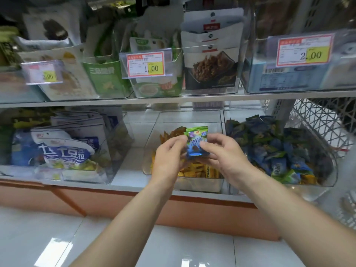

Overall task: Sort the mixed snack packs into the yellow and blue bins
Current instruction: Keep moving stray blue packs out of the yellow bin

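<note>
Right now both of your hands are on one small green-and-blue snack pack (196, 141). The left grip (169, 151) pinches its left edge and the right grip (221, 151) pinches the right, thumbs on the front face. You are holding it upright, directly above the yellow bin (200, 185), with the yellow packs (194, 170) just below your fingers.

That position is the main hazard. By its colours this pack looks to belong with the blue packs (279, 147), so any slip here would drop it into the wrong pile. The wrapper looks glossy and you only have its edges. If one grip lets go before the other has tightened, the pack could twist out.

The move across to the blue bin (325, 183) has its own risks. That bin is heaped high and its front wall looks low, so a pack tossed onto the slope may slide forward and off the shelf (123, 180). A few stray yellow packs (308, 179) lie at its front corner. Dropping this pack on top of them would probably hide them and leave the sorting unfinished.
</note>
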The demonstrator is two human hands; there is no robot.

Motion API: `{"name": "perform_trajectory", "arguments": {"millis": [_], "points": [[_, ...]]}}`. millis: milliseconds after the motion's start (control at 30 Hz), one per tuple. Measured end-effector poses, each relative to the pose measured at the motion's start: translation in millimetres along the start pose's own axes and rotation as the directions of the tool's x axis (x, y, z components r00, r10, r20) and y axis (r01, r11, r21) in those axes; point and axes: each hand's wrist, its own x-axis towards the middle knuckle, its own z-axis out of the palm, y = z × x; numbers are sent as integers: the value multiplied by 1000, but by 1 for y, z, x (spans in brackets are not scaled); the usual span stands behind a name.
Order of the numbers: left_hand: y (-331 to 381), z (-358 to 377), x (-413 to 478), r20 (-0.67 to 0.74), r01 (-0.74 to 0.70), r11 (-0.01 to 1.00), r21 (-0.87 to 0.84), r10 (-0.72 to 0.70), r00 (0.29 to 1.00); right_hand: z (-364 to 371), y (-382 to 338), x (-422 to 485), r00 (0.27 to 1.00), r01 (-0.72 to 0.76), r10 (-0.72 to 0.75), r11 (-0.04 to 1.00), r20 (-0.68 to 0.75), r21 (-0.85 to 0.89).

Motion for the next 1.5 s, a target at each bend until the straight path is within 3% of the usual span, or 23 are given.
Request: {"name": "perform_trajectory", "arguments": {"millis": [133, 233, 333, 433, 567, 633, 733, 800, 867, 933, 1033, 1167, 1300, 1400, 1500], "points": [[-10, -4, -7, 93, -218, 953, 209, 203, 975, -3, -2, -11, 998, 60, -61, 997, -8, -45], [-15, -12, 0, 174, -325, 774, 544, 275, 946, -20, -6, -10, 969, 204, -235, 937, -79, -285], [-17, -27, 12, 278, -368, 539, 758, 243, 929, -57, -17, 2, 834, 324, -546, 604, -82, -728], [-14, -44, 27, 297, -367, 423, 828, 225, 928, -96, -19, 22, 760, 150, -643, 317, -95, -936], [-13, -67, 45, 263, -348, 272, 897, 305, 916, -110, -19, 55, 880, -121, -465, -24, -96, -992], [-14, -79, 53, 244, -346, 223, 911, 383, 891, -99, -22, 64, 859, -231, -495, -152, -128, -961], [-18, -96, 67, 172, -280, 238, 930, 392, 904, -67, -23, 79, 819, -138, -573, -171, -15, -976], [-24, -104, 74, 105, -217, 328, 919, 329, 939, -38, -17, 99, 897, 56, -433, -92, 91, -994], [-30, -107, 78, 63, -173, 416, 893, 266, 962, -11, -5, 126, 961, 193, -214, 69, 174, -979], [-36, -109, 80, 43, -166, 462, 871, 266, 963, 7, 7, 155, 975, 213, -98, 159, 199, -964], [-40, -115, 84, 23, -172, 509, 843, 286, 958, 15, 22, 194, 995, 96, -9, 173, 96, -980], [-42, -127, 89, 17, -181, 613, 769, 264, 964, 10, 45, 221, 1000, 20, 9, 119, 21, -993], [-44, -131, 92, 44, -198, 653, 731, 244, 969, 8, 59, 235, 1000, 6, -11, 119, 4, -993], [-43, -131, 91, 50, -195, 667, 719, 230, 972, 10, 64, 240, 999, -26, 27, 34, -25, -999], [-44, -133, 91, 66, -204, 674, 710, 225, 972, 14, 69, 236, 996, -50, -83, -73, -44, -996]]}}
